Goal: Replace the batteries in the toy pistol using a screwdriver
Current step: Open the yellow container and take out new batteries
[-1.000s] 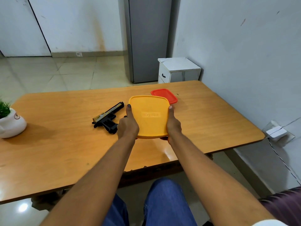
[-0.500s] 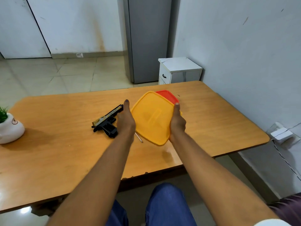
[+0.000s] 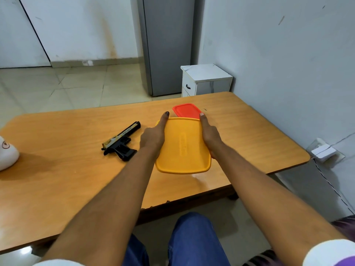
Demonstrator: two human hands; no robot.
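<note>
A black and gold toy pistol [image 3: 121,141] lies on its side on the wooden table [image 3: 57,150], just left of my left hand. Both hands hold a yellow box [image 3: 182,146] by its long sides, my left hand [image 3: 153,137] on the left edge and my right hand [image 3: 210,134] on the right edge. Its lid faces up and it sits a little above the table. A red box [image 3: 187,110] rests on the table right behind it. No screwdriver shows; the yellow box hides the spot beneath it.
A white plant pot [image 3: 7,155] stands at the table's left edge. Behind the table are a white bedside cabinet [image 3: 206,80] and a grey fridge [image 3: 167,45]. A wall runs close along the right side, with a socket and plug [image 3: 324,151]. My knee in blue jeans [image 3: 192,239] is below the front edge.
The yellow box was turned between my hands, from broadside, through a diagonal tilt, to lengthwise. A thin screwdriver seen under its left edge half a second ago is now covered.
</note>
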